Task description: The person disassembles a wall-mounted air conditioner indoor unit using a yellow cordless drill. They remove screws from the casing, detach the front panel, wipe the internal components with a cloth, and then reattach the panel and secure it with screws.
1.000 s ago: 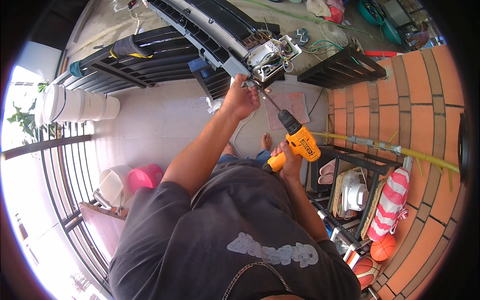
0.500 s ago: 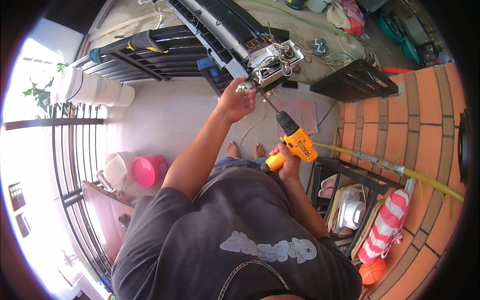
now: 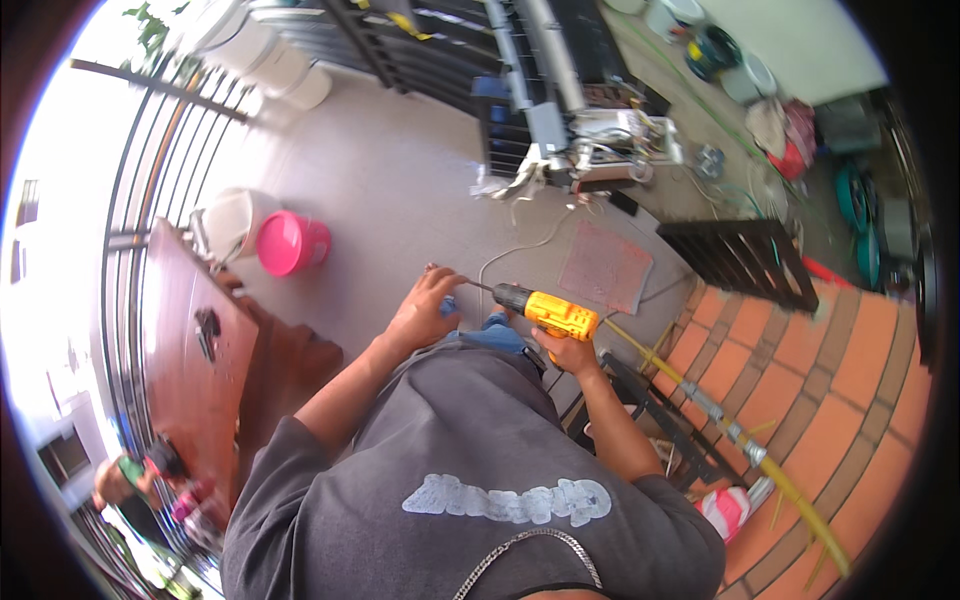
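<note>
My right hand (image 3: 568, 350) is wrapped round the grip of a yellow and black cordless drill (image 3: 560, 314), held in front of my waist. Its long thin bit (image 3: 480, 286) points left. At the tip of the bit is my left hand (image 3: 424, 308), with bent fingers drawn together; whatever they hold is too small and blurred to make out. Beyond both hands is a long air-conditioner unit (image 3: 546, 125) with its casing off, resting on a dark slatted stand. Loose wires and a white box of electrical parts (image 3: 625, 135) show at its near end.
A pink bucket (image 3: 290, 243) and a white bucket (image 3: 235, 222) stand left, near a brown wooden table (image 3: 190, 350). A reddish mat (image 3: 605, 262) and a pale cable (image 3: 520, 247) lie on the floor. Right are a yellow pole (image 3: 735, 435) and a black slatted panel (image 3: 745, 262). Another person (image 3: 140, 490) is far lower left.
My left hand has come away from the air-conditioner unit, back towards my body. The drill has swung from pointing up at the unit to pointing left. The view has shifted and turned.
</note>
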Motion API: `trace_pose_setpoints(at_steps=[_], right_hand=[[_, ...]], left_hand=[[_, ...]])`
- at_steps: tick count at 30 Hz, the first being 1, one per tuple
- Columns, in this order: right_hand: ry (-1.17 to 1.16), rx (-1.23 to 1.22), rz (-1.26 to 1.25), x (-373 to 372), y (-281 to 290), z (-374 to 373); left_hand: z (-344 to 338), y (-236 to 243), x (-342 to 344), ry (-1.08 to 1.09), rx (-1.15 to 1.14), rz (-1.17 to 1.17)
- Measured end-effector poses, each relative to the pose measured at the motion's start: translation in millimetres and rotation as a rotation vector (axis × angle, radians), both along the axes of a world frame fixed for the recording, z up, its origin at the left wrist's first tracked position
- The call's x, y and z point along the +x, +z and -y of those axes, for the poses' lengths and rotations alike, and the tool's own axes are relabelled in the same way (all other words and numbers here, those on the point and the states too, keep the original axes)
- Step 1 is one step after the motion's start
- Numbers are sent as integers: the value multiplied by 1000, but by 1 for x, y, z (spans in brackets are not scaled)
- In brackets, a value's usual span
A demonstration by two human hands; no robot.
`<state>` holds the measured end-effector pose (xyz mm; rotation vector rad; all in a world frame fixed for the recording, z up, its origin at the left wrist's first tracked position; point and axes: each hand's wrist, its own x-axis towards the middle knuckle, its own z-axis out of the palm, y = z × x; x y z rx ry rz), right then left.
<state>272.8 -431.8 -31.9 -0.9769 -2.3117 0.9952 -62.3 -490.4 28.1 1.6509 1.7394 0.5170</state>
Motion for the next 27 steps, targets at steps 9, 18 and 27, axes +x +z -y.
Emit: trace_pose_setpoints(at_steps=[9,18,27], right_hand=[[536,-1191,-43,-233,95,-38],[208,-701,298,-319,-18,-26],[-139,-811,758,-235,-28,47]], left_hand=[[93,52,-95,646,-43,235],[317,-77,-295,1803,216,433],[395,-183,-490,2214,36,162]])
